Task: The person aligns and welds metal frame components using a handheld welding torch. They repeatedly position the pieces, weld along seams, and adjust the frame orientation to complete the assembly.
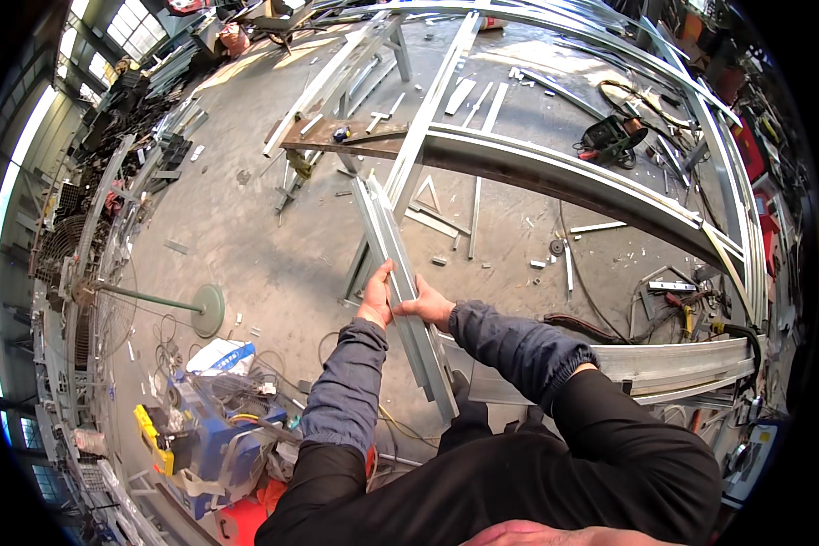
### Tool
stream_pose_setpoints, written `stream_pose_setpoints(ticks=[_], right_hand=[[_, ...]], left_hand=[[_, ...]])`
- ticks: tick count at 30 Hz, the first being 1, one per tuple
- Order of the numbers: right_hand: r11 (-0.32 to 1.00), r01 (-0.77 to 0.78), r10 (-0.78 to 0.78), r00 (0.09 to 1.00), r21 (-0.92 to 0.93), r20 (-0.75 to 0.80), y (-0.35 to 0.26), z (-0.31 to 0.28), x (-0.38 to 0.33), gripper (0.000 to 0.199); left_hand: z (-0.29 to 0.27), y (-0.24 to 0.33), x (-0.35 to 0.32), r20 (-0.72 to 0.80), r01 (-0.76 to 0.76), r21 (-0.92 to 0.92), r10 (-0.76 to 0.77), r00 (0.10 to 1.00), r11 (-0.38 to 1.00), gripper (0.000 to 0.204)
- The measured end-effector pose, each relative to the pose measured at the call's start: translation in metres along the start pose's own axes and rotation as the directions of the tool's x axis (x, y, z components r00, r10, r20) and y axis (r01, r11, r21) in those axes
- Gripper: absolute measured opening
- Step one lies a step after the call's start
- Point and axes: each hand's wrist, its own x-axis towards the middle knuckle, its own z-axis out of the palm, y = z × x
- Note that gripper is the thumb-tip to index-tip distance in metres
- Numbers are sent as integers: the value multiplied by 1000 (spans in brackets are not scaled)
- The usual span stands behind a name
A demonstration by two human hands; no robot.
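A short bundle of silvery metal profiles [419, 350] is held between my two hands, slanting from near my legs up and away to the left. My left hand [374, 296] is closed around its left side. On the right side, my right hand [432, 306] grips it with the thumb laid along the edge. The far end of the bundle lies close to a steel beam frame [414, 150]; whether it touches the frame I cannot tell. Both sleeves are dark blue-grey at the forearms.
A blue machine [223, 446] with a yellow-edged box stands at lower left, near a green round-based stand [207, 311]. A dark welding-type unit [612, 141] with cables sits at upper right. Metal offcuts [460, 96] litter the concrete floor. Long profiles [673, 364] lie stacked at my right.
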Motion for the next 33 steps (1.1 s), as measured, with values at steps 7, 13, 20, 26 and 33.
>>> stream_pose_setpoints(ticks=[7, 13, 20, 26, 33], right_hand=[[999, -12, 8, 996, -44, -85, 15, -10, 39, 118], [995, -1, -2, 999, 102, 35, 24, -24, 55, 113], [984, 8, -7, 1000, 180, -7, 23, -30, 45, 66], [1000, -18, 8, 935, -24, -354, 5, -5, 37, 45], [944, 95, 27, 931, 315, -364, -6, -47, -1, 30]], left_hand=[[-6, 15, 16, 100, 15, 35, -18, 995, 999, 49], [13, 15, 15, -19, -101, 241, 109, 994, 965, 51], [25, -12, 20, -72, -213, 391, 261, 963, 895, 60], [12, -14, 10, -143, -185, 526, 301, 943, 830, 61], [-6, -38, -9, -126, -164, 736, 371, 920, 657, 77]])
